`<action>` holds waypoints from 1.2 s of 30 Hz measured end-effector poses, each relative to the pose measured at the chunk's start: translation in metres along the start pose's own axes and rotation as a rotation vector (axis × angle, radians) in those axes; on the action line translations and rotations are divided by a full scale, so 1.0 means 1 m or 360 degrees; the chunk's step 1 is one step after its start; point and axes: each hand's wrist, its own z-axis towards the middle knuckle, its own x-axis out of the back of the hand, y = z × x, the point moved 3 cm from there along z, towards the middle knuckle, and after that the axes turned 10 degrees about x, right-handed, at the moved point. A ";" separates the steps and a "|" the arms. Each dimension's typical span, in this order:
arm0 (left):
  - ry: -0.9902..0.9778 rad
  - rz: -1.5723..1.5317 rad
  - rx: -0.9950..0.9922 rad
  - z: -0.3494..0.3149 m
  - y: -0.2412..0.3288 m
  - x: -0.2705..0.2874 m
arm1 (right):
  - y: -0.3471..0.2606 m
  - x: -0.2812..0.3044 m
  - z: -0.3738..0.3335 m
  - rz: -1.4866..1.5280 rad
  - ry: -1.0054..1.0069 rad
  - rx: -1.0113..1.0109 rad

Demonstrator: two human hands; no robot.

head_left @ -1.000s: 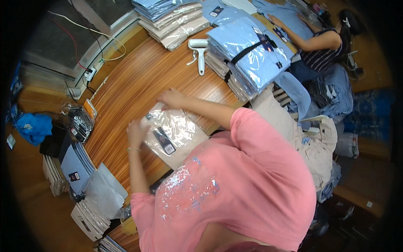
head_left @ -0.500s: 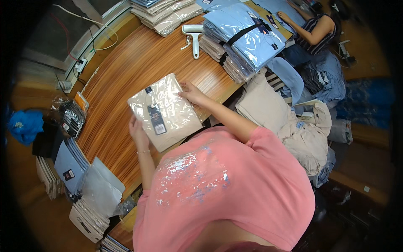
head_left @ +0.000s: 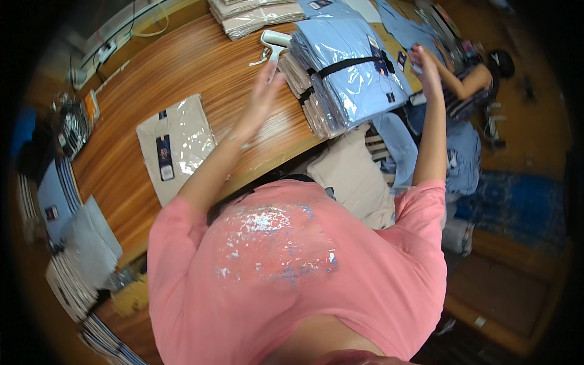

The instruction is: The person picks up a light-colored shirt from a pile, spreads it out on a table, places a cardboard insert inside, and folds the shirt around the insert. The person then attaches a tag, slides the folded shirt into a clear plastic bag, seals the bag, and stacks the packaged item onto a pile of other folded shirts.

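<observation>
A packaged beige shirt (head_left: 185,131) with a dark hang tag lies flat on the wooden table, apart from both hands. My left hand (head_left: 263,100) is blurred, fingers stretched and apart, just over the handle of a white lint roller (head_left: 277,40). Nothing shows in it. My right hand (head_left: 427,66) is raised beyond the right side of a stack of bagged blue shirts (head_left: 347,55), its fingers stretched up and seemingly holding nothing. A black strap (head_left: 345,64) runs across that stack. Bagged beige shirts (head_left: 298,82) stand against the stack's left side.
More bagged beige shirts (head_left: 258,21) are piled at the table's far edge. Beige cloth (head_left: 353,176) lies below the table's right edge. Folded garments (head_left: 58,191) and clear bags (head_left: 91,240) sit at the left. A co-worker's arm (head_left: 465,85) is at the far right.
Both hands have let go of the packaged beige shirt, which now lies on the table. They have moved right and away, toward the blue stack. The view has shifted too.
</observation>
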 end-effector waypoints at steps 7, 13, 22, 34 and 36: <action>0.0431 0.0202 -0.0145 0.063 -0.046 -0.119 | 0.061 -0.060 -0.001 0.0429 -0.0510 -0.0686; 0.0587 0.0351 -0.0547 0.022 0.018 -0.177 | 0.115 -0.008 -0.020 0.0884 -0.0370 -0.0706; -0.0126 0.0261 -0.0813 -0.019 0.057 -0.232 | 0.037 0.084 -0.134 0.0799 0.0652 -0.0465; 0.0302 0.0202 -0.0702 0.011 0.035 -0.162 | 0.015 0.031 -0.060 0.0499 0.0380 -0.0427; 0.0445 0.0149 -0.0627 0.023 0.008 -0.145 | 0.023 -0.002 -0.034 0.0330 0.0072 -0.0502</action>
